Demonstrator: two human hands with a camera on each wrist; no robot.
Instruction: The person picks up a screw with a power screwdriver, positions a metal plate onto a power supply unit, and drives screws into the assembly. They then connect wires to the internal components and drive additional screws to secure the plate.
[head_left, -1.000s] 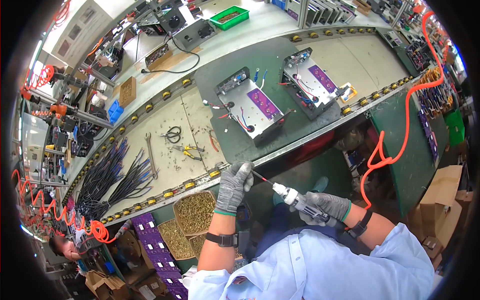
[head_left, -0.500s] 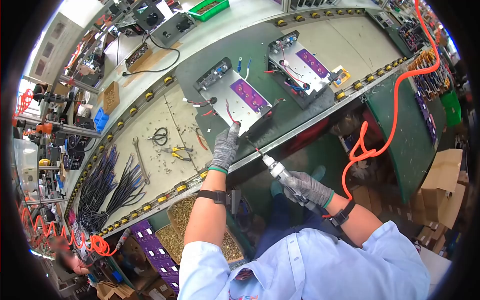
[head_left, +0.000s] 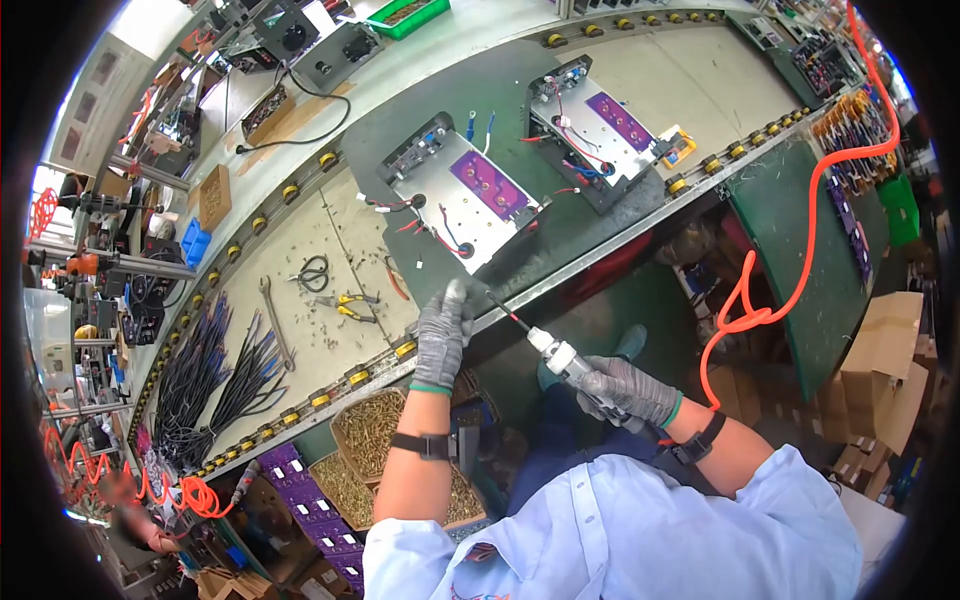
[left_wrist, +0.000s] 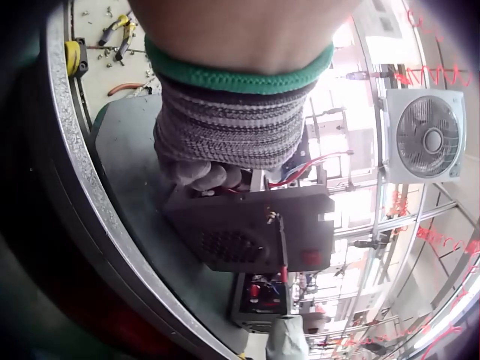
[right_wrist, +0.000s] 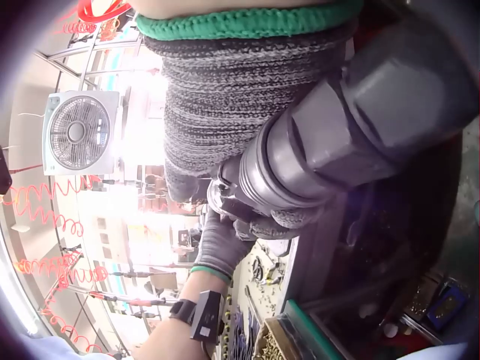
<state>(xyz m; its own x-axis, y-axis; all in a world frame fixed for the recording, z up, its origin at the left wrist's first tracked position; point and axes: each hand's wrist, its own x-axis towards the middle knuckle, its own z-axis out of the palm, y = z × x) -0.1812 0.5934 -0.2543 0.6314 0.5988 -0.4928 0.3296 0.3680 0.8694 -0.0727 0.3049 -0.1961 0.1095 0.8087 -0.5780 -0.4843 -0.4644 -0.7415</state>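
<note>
Long surface [head_left: 290,225] runs across the top, with a metal box [head_left: 470,190] near 12 o'clock. Just below it, the left hand [head_left: 443,335] curls its fingers on the box's near edge. At 4 o'clock the right hand [head_left: 630,392] grips a screwdriver [head_left: 560,358], its tip by the box.

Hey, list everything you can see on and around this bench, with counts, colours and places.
bench: one, beige, rails with yellow rollers
mat: one, dark green, on bench
near chassis: one, silver with purple board, at mat's front edge
far chassis: one, same colours, further along mat
screwdriver: one, grey, bit pointing at near chassis
hose: one, orange, hanging right of bench
scissors: one, black, left of mat
pliers: two it seems, yellow-handled, beside scissors
wrench: one, steel, left of scissors
cables: one bundle, black, bench's left end
screw boxes: several, brassy screws, below bench edge
bin: one, green, far side
left hand: one, grey glove, holding near chassis
right hand: one, grey glove, gripping screwdriver
</note>
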